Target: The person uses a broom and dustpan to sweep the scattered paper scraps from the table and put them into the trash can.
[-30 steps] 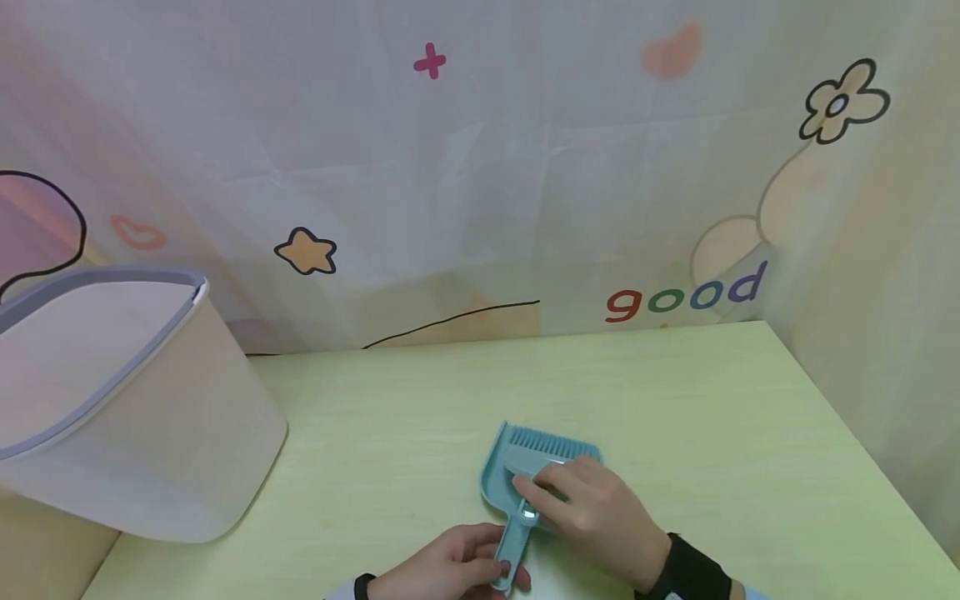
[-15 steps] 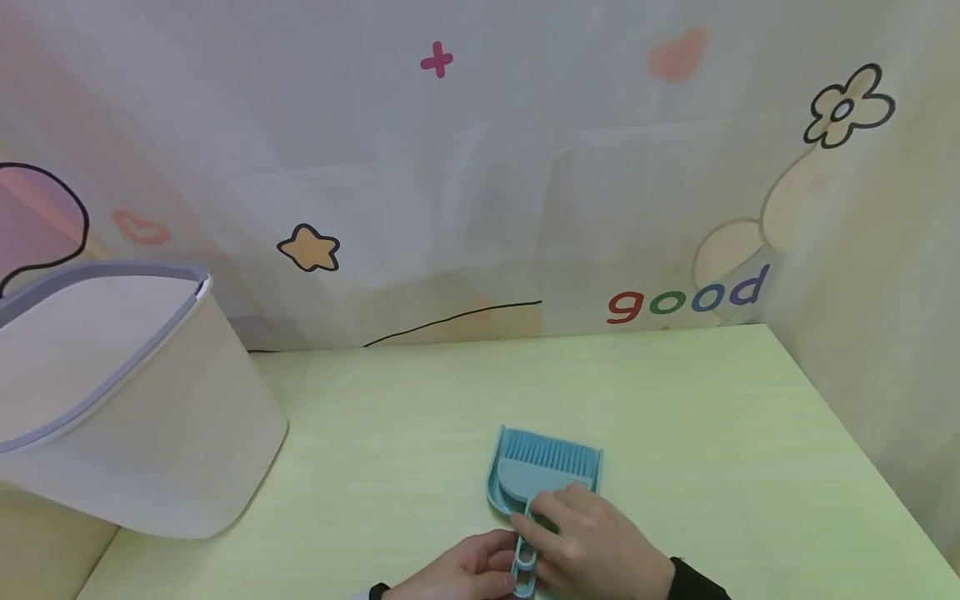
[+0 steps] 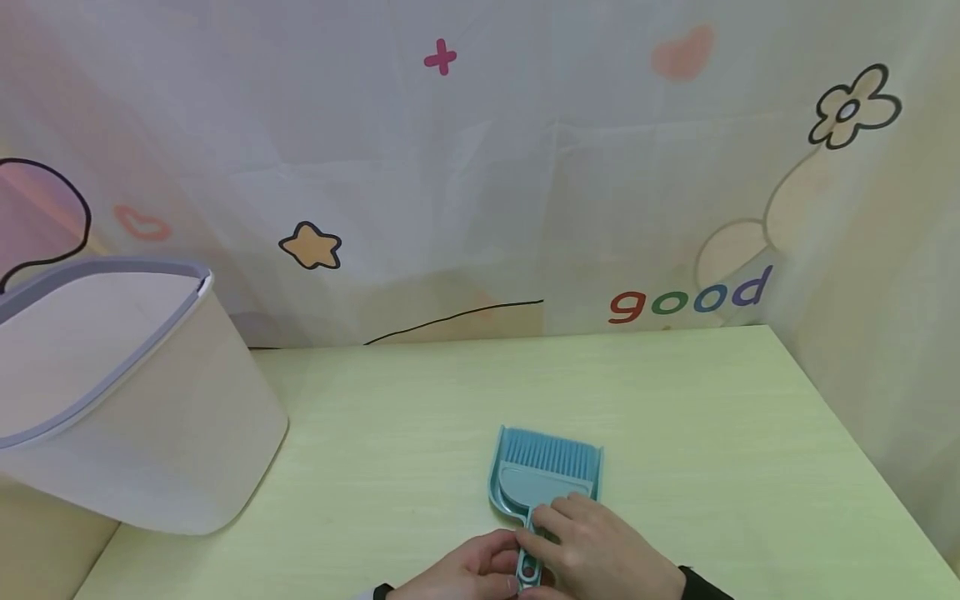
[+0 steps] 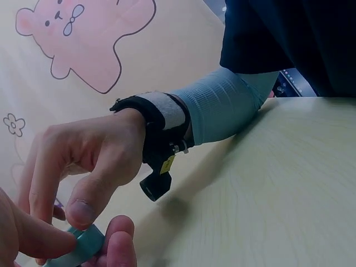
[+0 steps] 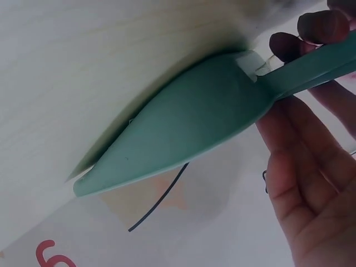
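Note:
A blue dustpan (image 3: 495, 493) lies at the near middle of the table, and a small blue brush (image 3: 546, 477) sits in its pan with bristles pointing away from me. Their handles overlap, the brush's handle on top. My left hand (image 3: 468, 571) grips the handle end (image 4: 86, 247) from the left. From the right, my right hand (image 3: 596, 542) pinches the brush handle farther up, its fingers covering part of it. The right wrist view shows the dustpan's underside (image 5: 183, 111) tilted, with fingers of both hands around the handle.
A white bin (image 3: 187, 417) with a lavender rim stands at the left of the pale green table (image 3: 390, 425). Behind the table hangs a printed curtain (image 3: 450, 183), which also runs along the right side.
The brush has slid toward me within the dustpan, its handle now lying over the dustpan's handle. My right hand has moved down along with it; my left hand keeps holding the handle end.

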{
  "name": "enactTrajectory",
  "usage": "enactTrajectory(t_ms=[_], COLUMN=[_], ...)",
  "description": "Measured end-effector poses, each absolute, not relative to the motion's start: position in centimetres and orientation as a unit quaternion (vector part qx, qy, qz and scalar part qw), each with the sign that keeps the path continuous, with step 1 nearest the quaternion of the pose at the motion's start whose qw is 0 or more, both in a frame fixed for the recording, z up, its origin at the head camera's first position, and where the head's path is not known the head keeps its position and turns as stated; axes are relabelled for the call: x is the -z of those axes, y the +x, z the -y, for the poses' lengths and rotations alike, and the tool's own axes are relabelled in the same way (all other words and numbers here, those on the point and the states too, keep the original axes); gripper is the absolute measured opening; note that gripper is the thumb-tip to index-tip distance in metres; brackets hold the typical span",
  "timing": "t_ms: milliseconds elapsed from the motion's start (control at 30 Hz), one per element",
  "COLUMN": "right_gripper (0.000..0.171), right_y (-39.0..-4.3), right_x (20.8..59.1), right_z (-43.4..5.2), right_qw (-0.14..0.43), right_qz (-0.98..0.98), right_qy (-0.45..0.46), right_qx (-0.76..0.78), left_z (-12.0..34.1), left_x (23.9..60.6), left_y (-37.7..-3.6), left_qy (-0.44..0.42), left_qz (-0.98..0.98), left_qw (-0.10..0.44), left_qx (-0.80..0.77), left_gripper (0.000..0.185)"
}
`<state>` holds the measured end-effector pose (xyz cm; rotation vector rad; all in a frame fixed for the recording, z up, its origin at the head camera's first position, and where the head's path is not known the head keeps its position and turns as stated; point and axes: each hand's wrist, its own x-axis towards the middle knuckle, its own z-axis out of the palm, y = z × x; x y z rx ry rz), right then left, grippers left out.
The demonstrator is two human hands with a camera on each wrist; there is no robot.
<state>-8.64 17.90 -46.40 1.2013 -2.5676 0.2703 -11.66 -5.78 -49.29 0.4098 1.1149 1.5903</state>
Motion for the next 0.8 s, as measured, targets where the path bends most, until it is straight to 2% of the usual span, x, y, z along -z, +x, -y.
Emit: enactTrajectory(t_ms=[100,300,533,800], right_gripper=[0.046,0.04,0.046,0.046], right_y=[-8.6,-8.9,-9.4,-9.7], right_x=[46.3,46.2,46.0,46.2], right_z=[-18.1,-19.2,-21.2,-23.6], right_qw=[0.148,0.208,0.163,0.176], right_qz=[0.894,0.893,0.933,0.945], right_qy=[0.411,0.381,0.304,0.262], right_qx=[-0.097,-0.119,-0.1,-0.083], left_z=[5.7,5.6,6.1,7.5], left_x=[49.4,49.0,49.0,48.8], left_y=[-11.6,-12.4,-14.0,-15.4], left_qy=[0.165,0.137,0.096,0.091], left_qz=[-0.474,-0.513,-0.551,-0.584], left_qw=[0.543,0.509,0.455,0.419], left_qx=[-0.673,-0.678,-0.693,-0.69], left_gripper=[0.052,0.053,0.048,0.05])
